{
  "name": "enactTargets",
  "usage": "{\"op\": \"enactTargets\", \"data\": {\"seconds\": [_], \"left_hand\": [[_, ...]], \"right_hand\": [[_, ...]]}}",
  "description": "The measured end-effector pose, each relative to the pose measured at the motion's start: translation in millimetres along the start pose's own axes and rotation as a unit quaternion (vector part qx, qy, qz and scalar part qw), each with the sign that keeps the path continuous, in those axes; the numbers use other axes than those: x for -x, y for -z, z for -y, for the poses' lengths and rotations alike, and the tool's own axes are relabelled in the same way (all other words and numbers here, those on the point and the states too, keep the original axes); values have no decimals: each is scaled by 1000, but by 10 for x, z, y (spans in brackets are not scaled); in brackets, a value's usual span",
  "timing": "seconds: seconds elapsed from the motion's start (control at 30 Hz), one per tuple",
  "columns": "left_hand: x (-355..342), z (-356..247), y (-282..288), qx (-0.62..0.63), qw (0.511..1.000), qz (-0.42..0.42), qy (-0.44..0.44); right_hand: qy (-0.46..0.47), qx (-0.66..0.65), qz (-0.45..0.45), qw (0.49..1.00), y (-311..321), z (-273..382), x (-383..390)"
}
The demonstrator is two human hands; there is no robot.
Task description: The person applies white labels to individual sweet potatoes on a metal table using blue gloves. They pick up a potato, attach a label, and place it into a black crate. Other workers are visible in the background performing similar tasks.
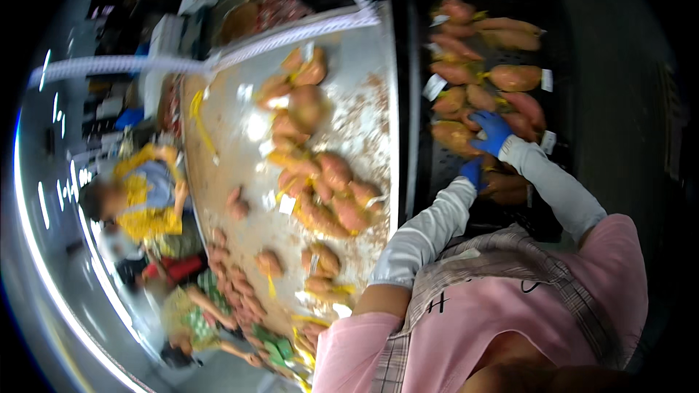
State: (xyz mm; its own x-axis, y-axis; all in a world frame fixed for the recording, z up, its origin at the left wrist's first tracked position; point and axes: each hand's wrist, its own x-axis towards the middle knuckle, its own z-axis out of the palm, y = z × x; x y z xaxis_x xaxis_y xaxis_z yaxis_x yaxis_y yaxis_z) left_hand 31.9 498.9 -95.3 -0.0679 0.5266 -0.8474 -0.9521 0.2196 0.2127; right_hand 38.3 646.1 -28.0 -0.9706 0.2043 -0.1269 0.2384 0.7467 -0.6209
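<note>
Sweet potatoes (515, 78), bundled in yellow netting with white tags (435, 86), lie in rows in a black crate (439, 167) under both gloved hands. The right hand (493, 131) has its fingers spread over a bundle near the crate's middle; whether it grips or merely presses, I cannot tell. At seven o'clock from it, the left hand (472, 172) is near the crate's counter side, its fingers partly hidden and blurred, so its grip cannot be told either. More bundles fill the crate toward twelve o'clock, and others lie at six, partly shadowed. The step in hand looks like settling bundles into the crate; the next move, as I judge it, calls for seating the one under the right hand snugly against its neighbours, tag clear, before both hands let go. At nine o'clock, just beside the crate, is the metal counter (233, 109). A heap of netted bundles (313, 204) sits on it toward eight o'clock, handy for a further load. Farther out at eight lies a pile of loose sweet potatoes (240, 295), with one co-worker (193, 313) beyond; another co-worker in yellow sleeves (149, 189) is near nine.
</note>
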Motion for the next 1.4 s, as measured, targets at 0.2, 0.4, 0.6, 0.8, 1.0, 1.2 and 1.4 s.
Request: {"op": "enactTargets", "data": {"seconds": [0.2,0.4,0.6,0.8,1.0,1.2,1.4], "left_hand": [[1285,-268,-195,-27,978,55,-199],[2953,-590,1075,-36,827,-182,-530],[2542,-18,2494,-20,820,-376,-432],[2476,-301,2549,-46,798,-372,-472],[3353,-589,1372,-100,785,-244,-561],[2827,-843,173,-530,603,-229,-551],[2400,-718,-41,-709,329,-244,-574]], "right_hand": [[34,165,72,983,-66,455,38],[-27,-437,-94,894,501,1358,-323],[10,-23,288,957,-693,2887,-866],[2,13,404,915,-1388,3235,-907],[5,-442,231,867,-163,2818,-335],[-225,-362,133,895,710,1570,388],[-251,-260,211,908,-81,706,708]]}}
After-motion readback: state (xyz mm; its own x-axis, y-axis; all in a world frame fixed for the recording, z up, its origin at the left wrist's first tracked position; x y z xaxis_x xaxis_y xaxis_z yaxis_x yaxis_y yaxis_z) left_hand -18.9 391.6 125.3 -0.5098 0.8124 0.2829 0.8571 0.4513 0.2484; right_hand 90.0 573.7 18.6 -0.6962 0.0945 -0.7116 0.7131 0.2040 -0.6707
